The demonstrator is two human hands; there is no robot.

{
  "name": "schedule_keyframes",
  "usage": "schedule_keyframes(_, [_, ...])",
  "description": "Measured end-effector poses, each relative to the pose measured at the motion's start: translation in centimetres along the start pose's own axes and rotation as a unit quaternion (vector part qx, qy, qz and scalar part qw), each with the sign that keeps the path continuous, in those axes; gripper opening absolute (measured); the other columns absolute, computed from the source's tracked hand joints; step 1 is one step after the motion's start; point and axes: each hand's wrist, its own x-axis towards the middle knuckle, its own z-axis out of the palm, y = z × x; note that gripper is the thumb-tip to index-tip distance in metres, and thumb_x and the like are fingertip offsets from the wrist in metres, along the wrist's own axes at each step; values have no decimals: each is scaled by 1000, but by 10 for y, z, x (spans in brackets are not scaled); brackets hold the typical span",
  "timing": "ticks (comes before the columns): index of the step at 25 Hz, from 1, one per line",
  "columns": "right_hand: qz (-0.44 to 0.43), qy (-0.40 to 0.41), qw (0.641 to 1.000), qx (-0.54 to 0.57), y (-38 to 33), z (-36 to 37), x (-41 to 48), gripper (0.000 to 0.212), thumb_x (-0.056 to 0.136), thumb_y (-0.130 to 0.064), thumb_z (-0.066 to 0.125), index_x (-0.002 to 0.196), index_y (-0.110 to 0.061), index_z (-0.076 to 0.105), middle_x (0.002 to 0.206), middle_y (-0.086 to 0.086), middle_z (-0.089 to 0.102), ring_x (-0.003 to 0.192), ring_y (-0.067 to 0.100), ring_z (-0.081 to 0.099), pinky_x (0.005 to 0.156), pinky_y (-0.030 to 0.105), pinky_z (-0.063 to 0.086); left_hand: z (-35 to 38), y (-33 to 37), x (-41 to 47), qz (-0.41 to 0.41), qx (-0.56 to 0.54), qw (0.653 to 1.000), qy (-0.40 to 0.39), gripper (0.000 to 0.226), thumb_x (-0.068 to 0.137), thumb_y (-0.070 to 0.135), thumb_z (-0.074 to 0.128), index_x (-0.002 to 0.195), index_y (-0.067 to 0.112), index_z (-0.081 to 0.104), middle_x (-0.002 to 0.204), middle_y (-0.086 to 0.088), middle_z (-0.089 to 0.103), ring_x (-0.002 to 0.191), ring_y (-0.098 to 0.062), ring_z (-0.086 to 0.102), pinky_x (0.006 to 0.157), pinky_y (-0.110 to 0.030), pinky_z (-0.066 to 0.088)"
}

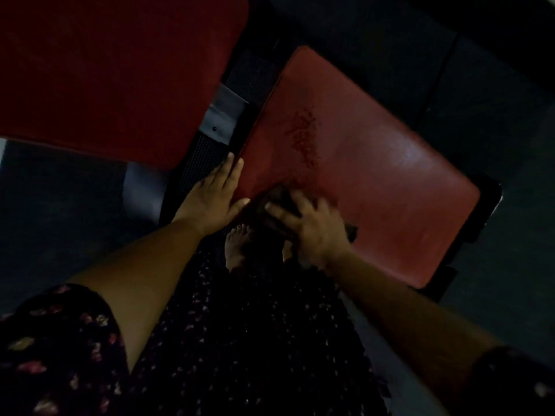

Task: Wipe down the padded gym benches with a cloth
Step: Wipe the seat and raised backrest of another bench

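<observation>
Dim light, grainy. Right hand [312, 228] palm down on a dark cloth [352, 232], fingers spread and only slightly bent. Presses the cloth onto the near corner of the red seat pad [390, 181]. Fingertips blurred. Thumb hangs over the pad's near edge; cannot tell whether hooked round the cloth. Cloth bunched under the palm, showing between the fingers and past the wrist side.

Left hand [211, 195] open and flat, fingers straight and close together, laid along the pad's left edge. Thumb stretched out toward the cloth, tip just beside it. Holds nothing.

Scuffed patch [303, 136] on the pad beyond the cloth. Larger red pad [120, 70] at upper left, grey metal bracket [223, 115] between the two pads. Bare foot [237, 246] on the dark floor below the hands, floral dress [240, 340] nearest the camera.
</observation>
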Motion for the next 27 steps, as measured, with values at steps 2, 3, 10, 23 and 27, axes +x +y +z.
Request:
schedule_keyframes(2, [76,14,997,-5,59,-34,34,72,88,-31,58,147,-52,23,150,10,34,107,43,48,79,46,49,1,5,-6,11,16,1000,4,96,90,67,31,154,12,-16,160,-8,-24,151,-27,4,119,-38,12])
schedule_keyframes(3, [122,37,992,-10,90,-52,52,70,89,-25,53,147,-51,23,150,9,33,109,43,48,82,47,50,3,7,-7,13,15,1000,2,102,87,70,32,153,11,-18,158,-7,-28,151,-26,0,119,-35,7])
schedule_keyframes(10, [321,10,947,14,149,-109,121,66,94,-23,47,149,-48,21,152,6,27,123,44,40,97,56,40,12,23,-12,-68,-107,992,-13,129,76,63,67,151,7,-21,160,-10,-27,151,-26,-7,119,-41,16])
schedule_keyframes(23, [-167,-27,976,-134,-32,-22,29,70,80,-38,66,143,-50,37,148,-2,41,101,36,54,71,43,49,6,-15,-30,-29,113,993,5,104,91,52,58,154,12,-14,163,-10,16,139,-29,34,111,-42,30])
schedule_keyframes(27, [-62,-34,983,-171,33,-75,105,76,95,-27,52,147,-56,5,159,-1,14,118,40,40,89,46,44,19,-24,-33,-11,210,977,34,104,90,74,26,142,12,-39,158,-8,-31,151,-25,-14,118,-45,-14])
